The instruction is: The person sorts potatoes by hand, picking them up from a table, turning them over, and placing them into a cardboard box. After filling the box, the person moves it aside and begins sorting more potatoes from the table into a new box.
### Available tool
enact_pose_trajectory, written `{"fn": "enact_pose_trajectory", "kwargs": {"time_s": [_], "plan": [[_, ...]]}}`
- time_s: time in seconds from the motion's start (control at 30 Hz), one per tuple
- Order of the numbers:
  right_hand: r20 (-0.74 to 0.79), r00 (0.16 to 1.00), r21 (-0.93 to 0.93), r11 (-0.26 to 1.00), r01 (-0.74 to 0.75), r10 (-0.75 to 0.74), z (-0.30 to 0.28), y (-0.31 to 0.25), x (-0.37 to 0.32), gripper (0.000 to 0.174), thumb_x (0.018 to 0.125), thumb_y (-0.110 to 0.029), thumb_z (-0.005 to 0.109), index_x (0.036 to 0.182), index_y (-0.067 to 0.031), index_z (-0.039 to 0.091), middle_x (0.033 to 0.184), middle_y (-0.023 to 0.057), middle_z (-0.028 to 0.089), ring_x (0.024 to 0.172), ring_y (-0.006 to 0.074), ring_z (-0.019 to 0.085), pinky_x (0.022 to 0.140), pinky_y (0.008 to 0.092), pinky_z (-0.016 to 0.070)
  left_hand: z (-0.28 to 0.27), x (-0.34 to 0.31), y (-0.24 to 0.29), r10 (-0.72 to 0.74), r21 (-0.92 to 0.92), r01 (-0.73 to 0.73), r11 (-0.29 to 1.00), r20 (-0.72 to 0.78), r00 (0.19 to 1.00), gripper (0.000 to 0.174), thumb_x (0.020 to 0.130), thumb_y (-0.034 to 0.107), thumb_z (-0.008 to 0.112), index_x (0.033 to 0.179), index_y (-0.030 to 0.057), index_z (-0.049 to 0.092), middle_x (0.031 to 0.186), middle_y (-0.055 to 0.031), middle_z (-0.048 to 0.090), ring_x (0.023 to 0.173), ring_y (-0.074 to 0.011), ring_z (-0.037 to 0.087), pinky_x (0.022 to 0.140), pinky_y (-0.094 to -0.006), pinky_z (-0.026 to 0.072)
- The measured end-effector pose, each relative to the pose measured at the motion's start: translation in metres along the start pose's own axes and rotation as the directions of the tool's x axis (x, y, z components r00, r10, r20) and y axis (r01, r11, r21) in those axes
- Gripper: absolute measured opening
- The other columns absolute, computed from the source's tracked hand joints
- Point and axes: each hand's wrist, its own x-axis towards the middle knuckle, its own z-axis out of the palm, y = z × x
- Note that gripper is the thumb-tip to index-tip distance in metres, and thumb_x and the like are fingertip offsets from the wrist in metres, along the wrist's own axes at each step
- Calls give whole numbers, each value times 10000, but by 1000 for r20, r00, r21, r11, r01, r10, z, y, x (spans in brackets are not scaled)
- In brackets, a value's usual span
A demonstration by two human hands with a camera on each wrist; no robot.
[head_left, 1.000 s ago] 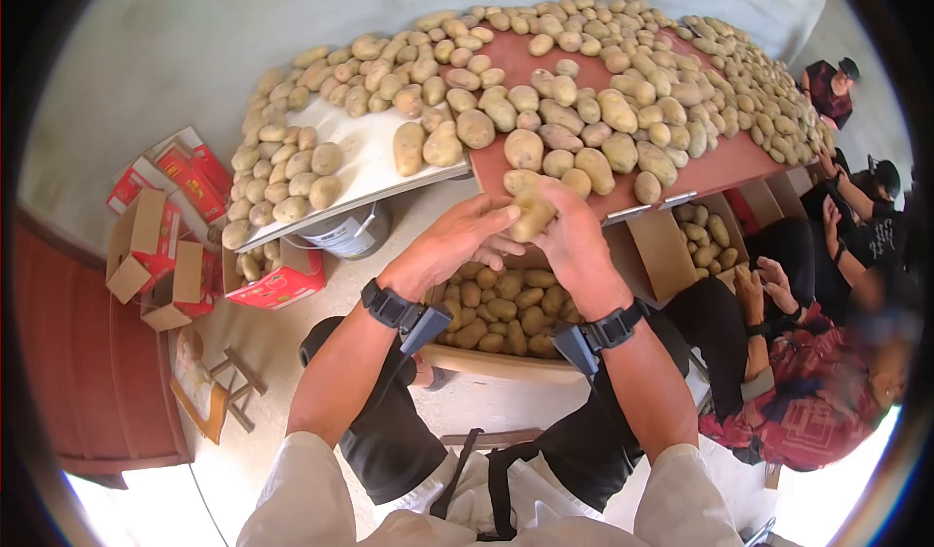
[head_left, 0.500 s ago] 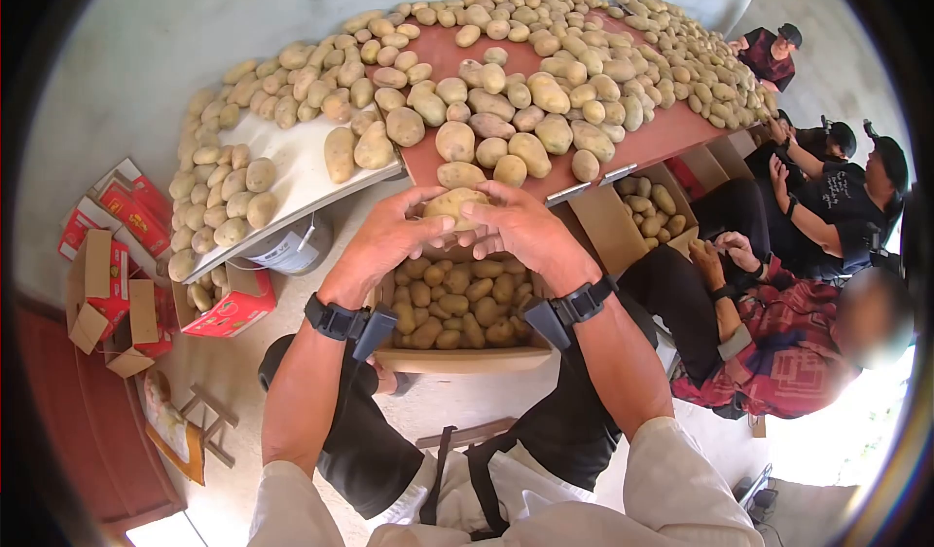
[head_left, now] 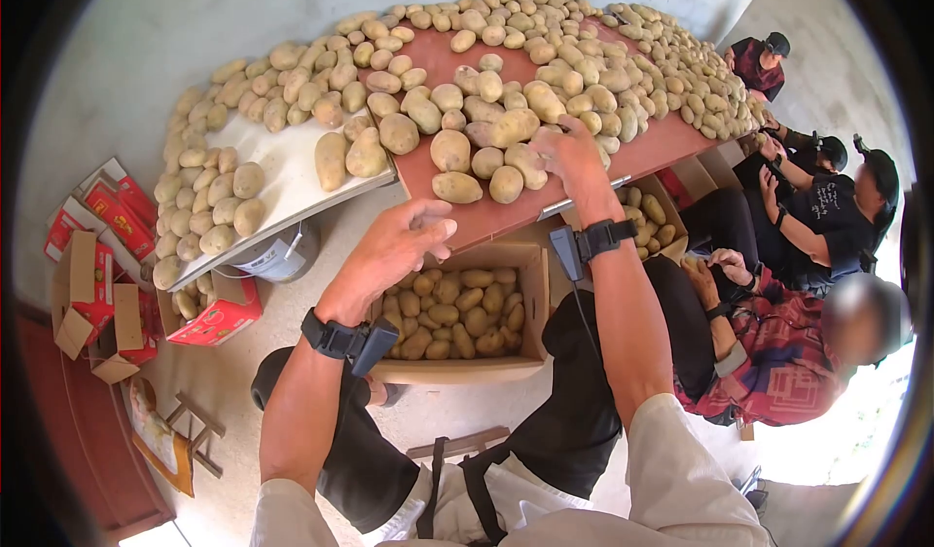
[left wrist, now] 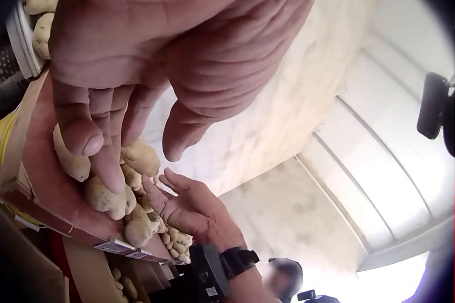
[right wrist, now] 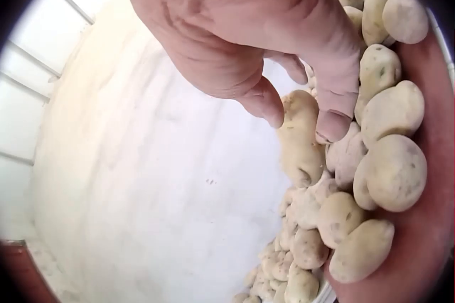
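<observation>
My left hand (head_left: 397, 245), fingers loosely bent and holding nothing, hovers over the far left edge of a cardboard box (head_left: 531, 304) filled with potatoes (head_left: 443, 315). Farther out, my right hand (head_left: 576, 165) reaches over the potatoes on the red board (head_left: 477, 224). Its thumb and fingers are spread around one end of a long pale potato (right wrist: 300, 147), which in the head view lies across the pile (head_left: 514, 127). Seen from the left wrist, the right hand (left wrist: 188, 207) has spread fingers and no potato in its palm.
A white board (head_left: 292, 172) with more potatoes adjoins on the left, above a bucket (head_left: 282, 255) and a red carton (head_left: 222, 323) of potatoes. Empty-looking cartons (head_left: 88, 294) and a small stool (head_left: 195, 435) stand farther left. Several people sit along the right, beside another potato box (head_left: 650, 224).
Both hands held a potato over the box half a second ago. Now they are apart: the right hand has moved forward and right, and that potato lies on the pile.
</observation>
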Motion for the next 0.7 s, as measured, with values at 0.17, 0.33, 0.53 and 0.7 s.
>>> {"fn": "enact_pose_trajectory", "kwargs": {"time_s": [0.17, 0.33, 0.53, 0.7], "plan": [[-73, 997, 88, 996, -26, 33, -11, 10, 0, 585, 932, -30, 529, 1473, 86, 338, 1281, 212, 541, 1038, 295, 662, 756, 369, 560, -4, 6, 2, -38, 21, 38, 999, -23, 999, 448, 980, 241, 624, 1327, -36, 565, 1133, -102, 665, 894, -145, 691, 643, -249, 472], [-27, 996, 5, 996, -85, 85, -12, 21, -11, 492, 931, -32, 545, 1400, 72, 438, 1172, 181, 626, 1111, 275, 643, 766, 361, 563, -5, 6, -4, -6, 61, 9, 998, -43, 999, 445, 973, 239, 625, 1314, -42, 574, 1143, -96, 667, 889, -139, 690, 637, -250, 473], [-14, 998, 134, 990, -51, 54, -19, 39, -10, 316, 951, -82, 561, 1259, -13, 573, 1015, 113, 702, 1032, 243, 692, 720, 369, 573, -2, 7, -7, -72, 121, 77, 990, -39, 997, 391, 967, 231, 622, 1244, -46, 614, 1055, -89, 691, 828, -141, 695, 593, -259, 471], [-23, 999, 132, 991, -32, 35, 0, 10, -43, 396, 942, -108, 604, 1324, -22, 553, 1067, 131, 685, 932, 226, 700, 643, 331, 540, 9, 6, -12, -77, 167, 63, 984, 75, 994, 360, 957, 222, 632, 1200, -43, 635, 1020, -84, 690, 808, -135, 692, 571, -254, 459]]}}
